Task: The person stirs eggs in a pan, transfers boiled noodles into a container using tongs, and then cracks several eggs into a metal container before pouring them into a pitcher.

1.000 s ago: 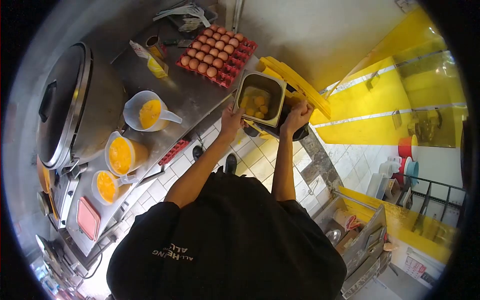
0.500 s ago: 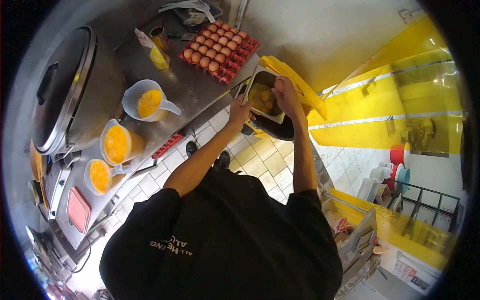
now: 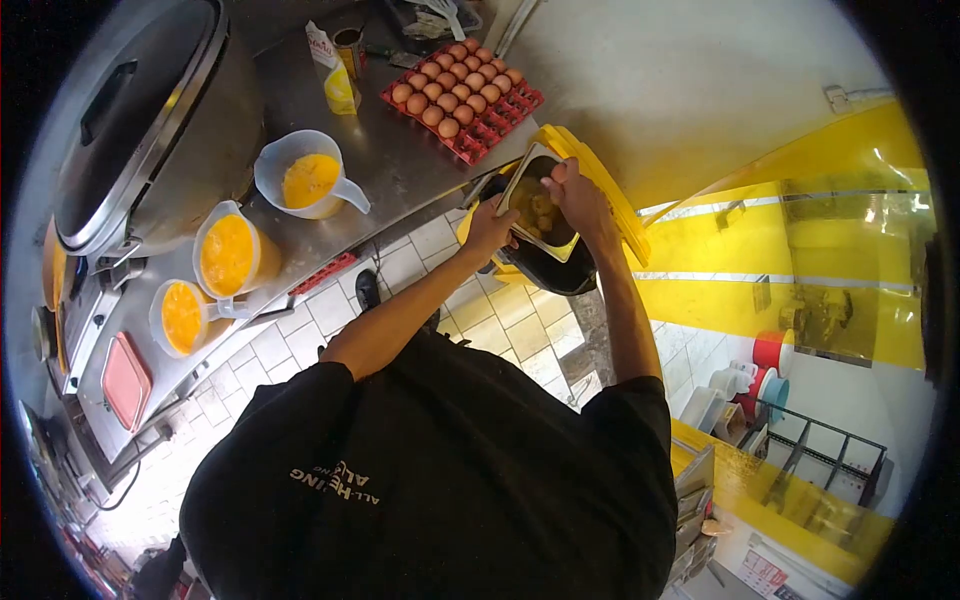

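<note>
Metal pan [image 3: 522, 180] with yellow yolks is tipped at the edge of the tabletop [image 3: 400, 165], over a yellow bin [image 3: 620, 215]. Our left hand [image 3: 490, 228] has its grip pressed tight on the near rim. Our right hand [image 3: 575, 195] grips the far rim. A red egg tray [image 3: 500, 125] and jugs [image 3: 268, 170] of yellow egg are near.

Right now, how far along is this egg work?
Done: three clear plastic jugs hold yellow egg liquid. In hand: the left hand and right hand grip a rectangular steel pan with yolks in it, tilted off the edge of the steel counter. Left: the red egg tray holds many brown eggs.
</note>
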A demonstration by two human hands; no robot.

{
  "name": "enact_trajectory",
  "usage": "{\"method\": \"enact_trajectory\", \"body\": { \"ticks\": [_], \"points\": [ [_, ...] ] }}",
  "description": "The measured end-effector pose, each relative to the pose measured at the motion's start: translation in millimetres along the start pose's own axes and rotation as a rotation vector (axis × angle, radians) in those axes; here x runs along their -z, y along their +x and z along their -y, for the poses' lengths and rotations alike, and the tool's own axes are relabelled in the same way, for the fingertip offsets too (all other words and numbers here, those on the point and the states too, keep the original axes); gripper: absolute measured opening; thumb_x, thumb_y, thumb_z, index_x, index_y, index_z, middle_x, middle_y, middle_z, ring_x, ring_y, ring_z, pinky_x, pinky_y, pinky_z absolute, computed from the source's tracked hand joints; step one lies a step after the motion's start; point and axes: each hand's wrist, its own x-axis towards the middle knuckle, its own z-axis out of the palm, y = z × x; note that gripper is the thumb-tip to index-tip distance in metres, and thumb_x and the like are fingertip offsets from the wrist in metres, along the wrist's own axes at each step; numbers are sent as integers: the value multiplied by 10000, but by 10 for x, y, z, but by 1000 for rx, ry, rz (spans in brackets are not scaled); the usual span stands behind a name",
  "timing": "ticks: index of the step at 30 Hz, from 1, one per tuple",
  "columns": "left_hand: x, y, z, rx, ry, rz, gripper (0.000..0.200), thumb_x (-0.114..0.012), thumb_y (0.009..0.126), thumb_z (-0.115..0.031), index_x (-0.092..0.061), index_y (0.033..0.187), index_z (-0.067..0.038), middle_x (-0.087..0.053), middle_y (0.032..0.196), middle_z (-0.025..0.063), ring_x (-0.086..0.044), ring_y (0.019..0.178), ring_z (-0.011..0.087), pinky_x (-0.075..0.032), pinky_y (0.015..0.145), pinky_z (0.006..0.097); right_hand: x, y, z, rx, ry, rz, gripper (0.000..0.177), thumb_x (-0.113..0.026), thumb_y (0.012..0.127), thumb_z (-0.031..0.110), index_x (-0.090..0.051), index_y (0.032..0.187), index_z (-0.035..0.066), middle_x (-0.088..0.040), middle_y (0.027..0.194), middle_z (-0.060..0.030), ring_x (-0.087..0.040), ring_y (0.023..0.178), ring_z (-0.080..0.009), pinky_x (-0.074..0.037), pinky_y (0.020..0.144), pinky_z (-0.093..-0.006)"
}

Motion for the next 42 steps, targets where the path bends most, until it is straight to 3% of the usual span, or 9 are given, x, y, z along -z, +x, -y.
{"method": "enact_trajectory", "body": {
  "ticks": [10,17,20,22,23,24,27,31,42],
  "points": [
    [96,79,65,-15,-8,64,164,-563,940,-93,-560,1098,-52,-574,675,14,-468,417,78,-506,426,275,887,39,530,4,-116,13,427,-610,937,372,-439,1170,58,-656,898,-253,-628,844,-469,-509,672,-502],
    [200,1,-121,25,58,-23,249,-577,906,-83,-561,1150,-34,-589,668,22,-476,417,70,-500,411,272,-95,-374,-254,117,223,-402,401,-646,921,200,-489,1252,36,-591,1163,-230,-598,1027,-379,-496,847,-388],
    [329,18,-99,-78,-35,1,286,-582,893,-75,-566,1175,-31,-598,671,26,-481,420,72,-495,410,272,-752,-652,-600,-291,614,-529,534,-660,914,187,-431,1368,26,-531,1253,-255,-565,1091,-379,-455,931,-413],
    [426,-10,-125,-80,93,-25,172,-568,931,-65,-543,1095,-21,-511,582,18,-447,413,89,-486,424,294,-1530,-811,-1154,-414,118,-272,668,-621,946,293,-307,1468,20,-456,1331,-306,-485,1232,-396,-373,1038,-443],
    [468,-70,-126,-80,102,-37,172,-568,931,-65,-543,1095,-21,-511,582,18,-447,413,89,-486,424,294,-1751,-784,-1308,-533,184,-229,765,-495,983,478,-173,1526,45,-393,1391,-322,-393,1331,-402,-302,1100,-476],
    [514,-103,-161,-90,101,-27,182,-561,924,-69,-564,1101,-24,-530,604,13,-464,424,80,-489,425,281,-1744,-657,-1212,-516,200,-230,765,-495,983,478,-173,1526,45,-393,1391,-322,-393,1331,-402,-302,1100,-476],
    [689,-157,-272,-86,58,-45,159,-548,921,-71,-581,1070,-31,-539,620,3,-470,435,70,-497,435,270,-1319,-301,-476,-495,1166,-443,754,-247,994,623,-202,1532,96,-336,1496,-213,-346,1377,-332,-278,1140,-434],
    [771,-480,-635,-65,-91,-96,64,-553,914,-56,-538,971,-32,-505,598,8,-409,401,70,-511,451,288,-846,104,350,-295,1651,-139,821,-146,937,710,-236,1533,152,-327,1528,-119,-346,1386,-286,-260,1149,-435],
    [1582,-1405,-1456,-70,-651,-327,41,-527,955,-84,-534,965,-46,-616,732,87,-352,360,50,-481,494,228,-832,859,1732,-100,1619,228,975,-231,853,811,-236,1531,110,-329,1525,-111,-301,1407,-256,-195,1162,-380]
  ]
}}
